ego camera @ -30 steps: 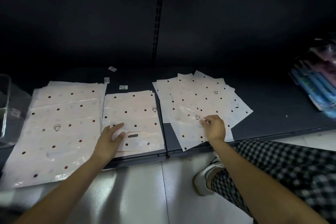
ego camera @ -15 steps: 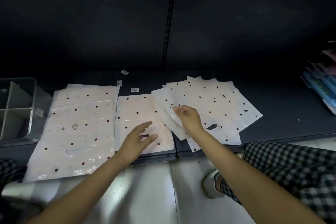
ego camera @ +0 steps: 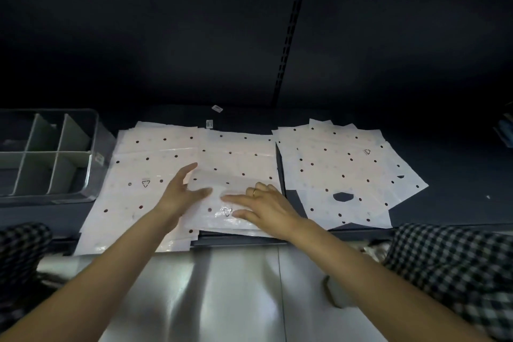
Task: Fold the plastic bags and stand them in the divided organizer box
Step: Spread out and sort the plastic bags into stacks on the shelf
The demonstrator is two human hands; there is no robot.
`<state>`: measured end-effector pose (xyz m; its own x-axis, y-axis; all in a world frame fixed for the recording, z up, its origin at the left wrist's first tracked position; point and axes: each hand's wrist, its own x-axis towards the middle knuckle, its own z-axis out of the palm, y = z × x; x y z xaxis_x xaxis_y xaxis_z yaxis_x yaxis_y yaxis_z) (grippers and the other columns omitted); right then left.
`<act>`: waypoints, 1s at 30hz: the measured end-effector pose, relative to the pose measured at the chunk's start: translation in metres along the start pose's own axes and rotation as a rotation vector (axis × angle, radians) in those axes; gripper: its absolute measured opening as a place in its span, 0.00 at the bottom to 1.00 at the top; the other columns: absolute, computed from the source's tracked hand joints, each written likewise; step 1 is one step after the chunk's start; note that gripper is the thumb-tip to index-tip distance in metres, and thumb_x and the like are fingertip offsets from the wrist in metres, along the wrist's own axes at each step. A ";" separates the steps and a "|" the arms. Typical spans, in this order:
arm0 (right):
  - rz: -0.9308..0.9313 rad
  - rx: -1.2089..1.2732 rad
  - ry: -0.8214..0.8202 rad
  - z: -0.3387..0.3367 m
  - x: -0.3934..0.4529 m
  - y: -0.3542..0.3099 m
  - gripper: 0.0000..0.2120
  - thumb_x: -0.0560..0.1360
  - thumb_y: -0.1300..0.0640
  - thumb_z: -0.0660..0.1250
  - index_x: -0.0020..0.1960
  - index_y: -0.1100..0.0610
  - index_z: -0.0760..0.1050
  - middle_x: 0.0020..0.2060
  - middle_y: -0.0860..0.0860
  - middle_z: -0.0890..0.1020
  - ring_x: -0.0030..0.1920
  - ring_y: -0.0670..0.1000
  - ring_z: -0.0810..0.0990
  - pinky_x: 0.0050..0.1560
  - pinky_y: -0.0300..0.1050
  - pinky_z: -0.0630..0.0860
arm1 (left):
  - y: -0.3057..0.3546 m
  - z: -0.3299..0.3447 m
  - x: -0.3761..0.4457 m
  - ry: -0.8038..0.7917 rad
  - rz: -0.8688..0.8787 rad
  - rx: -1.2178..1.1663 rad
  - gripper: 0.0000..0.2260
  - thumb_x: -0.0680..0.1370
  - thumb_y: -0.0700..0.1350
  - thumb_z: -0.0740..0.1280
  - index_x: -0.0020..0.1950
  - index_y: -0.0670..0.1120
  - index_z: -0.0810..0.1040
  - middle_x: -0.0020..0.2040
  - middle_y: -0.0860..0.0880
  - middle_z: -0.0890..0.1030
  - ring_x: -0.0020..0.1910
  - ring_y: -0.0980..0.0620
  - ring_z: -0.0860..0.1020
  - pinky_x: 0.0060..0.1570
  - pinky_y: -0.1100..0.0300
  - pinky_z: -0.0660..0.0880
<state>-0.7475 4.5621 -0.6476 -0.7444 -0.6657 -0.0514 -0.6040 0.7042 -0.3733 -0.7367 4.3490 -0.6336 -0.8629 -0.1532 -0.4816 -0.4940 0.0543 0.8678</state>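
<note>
Head view: we have one white dotted plastic bag (ego camera: 222, 203) flat under both hands, left hand (ego camera: 177, 194) and right hand (ego camera: 266, 205), fingers straight and pressing. We'd smooth outward from our fingertips before creasing. Left of them, well apart, waits the clear divided organizer box (ego camera: 91, 153), apparently empty.

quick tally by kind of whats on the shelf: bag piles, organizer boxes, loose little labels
bag piles: 3 (left pile, middle pile with both hands flat on its top bag, right pile)
organizer boxes: 1 (divided organizer box, far left)
loose little labels: 2 ()
total: 6
</note>
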 end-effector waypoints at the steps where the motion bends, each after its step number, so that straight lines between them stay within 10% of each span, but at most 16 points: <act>1: -0.008 0.039 0.021 0.004 0.000 0.001 0.20 0.78 0.45 0.59 0.70 0.43 0.67 0.51 0.51 0.76 0.53 0.51 0.69 0.56 0.44 0.65 | -0.005 -0.002 0.000 0.013 0.050 0.051 0.26 0.73 0.37 0.71 0.67 0.54 0.70 0.60 0.44 0.76 0.52 0.45 0.77 0.44 0.60 0.74; 7: 0.495 0.161 0.261 -0.001 -0.019 0.070 0.24 0.78 0.48 0.62 0.73 0.48 0.63 0.67 0.50 0.68 0.67 0.52 0.63 0.66 0.50 0.66 | -0.026 -0.057 0.018 0.377 0.143 0.228 0.20 0.76 0.32 0.65 0.64 0.49 0.76 0.68 0.45 0.72 0.67 0.45 0.70 0.63 0.52 0.69; 13: 1.103 0.024 0.226 -0.010 -0.095 0.159 0.29 0.77 0.46 0.63 0.73 0.56 0.60 0.70 0.57 0.64 0.69 0.59 0.60 0.61 0.53 0.69 | -0.049 -0.111 0.025 0.568 0.092 0.212 0.16 0.78 0.35 0.63 0.63 0.49 0.77 0.69 0.44 0.72 0.65 0.43 0.72 0.52 0.63 0.72; 18: 1.192 0.040 0.314 -0.005 -0.109 0.169 0.18 0.78 0.53 0.64 0.64 0.60 0.72 0.62 0.60 0.70 0.63 0.62 0.67 0.57 0.52 0.70 | -0.058 -0.123 0.019 0.594 0.121 0.454 0.13 0.76 0.35 0.67 0.60 0.42 0.79 0.64 0.39 0.75 0.60 0.36 0.74 0.55 0.60 0.72; 23: 1.177 0.141 0.464 -0.010 -0.109 0.169 0.09 0.76 0.61 0.65 0.55 0.61 0.78 0.56 0.60 0.77 0.58 0.60 0.74 0.57 0.49 0.72 | -0.053 -0.105 0.012 0.634 0.222 0.872 0.16 0.76 0.44 0.69 0.63 0.44 0.77 0.65 0.33 0.69 0.64 0.30 0.64 0.62 0.37 0.63; 26: 1.196 0.150 0.447 -0.014 -0.109 0.168 0.07 0.76 0.65 0.63 0.48 0.61 0.79 0.51 0.58 0.81 0.54 0.59 0.77 0.49 0.49 0.75 | -0.053 -0.087 0.011 0.456 0.480 1.038 0.16 0.75 0.46 0.68 0.61 0.42 0.78 0.69 0.34 0.69 0.66 0.29 0.65 0.64 0.37 0.61; 30: 1.248 0.221 0.478 -0.017 -0.108 0.164 0.10 0.76 0.66 0.60 0.44 0.58 0.79 0.49 0.55 0.82 0.50 0.57 0.79 0.44 0.44 0.74 | -0.069 -0.069 0.014 0.038 0.286 1.092 0.35 0.72 0.70 0.57 0.71 0.49 0.70 0.75 0.45 0.62 0.74 0.39 0.58 0.72 0.43 0.55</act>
<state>-0.7715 4.7536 -0.6872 -0.8104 0.5649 -0.1551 0.5659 0.6865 -0.4566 -0.7075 4.2753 -0.6920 -0.9646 -0.0262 -0.2624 -0.1243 0.9228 0.3647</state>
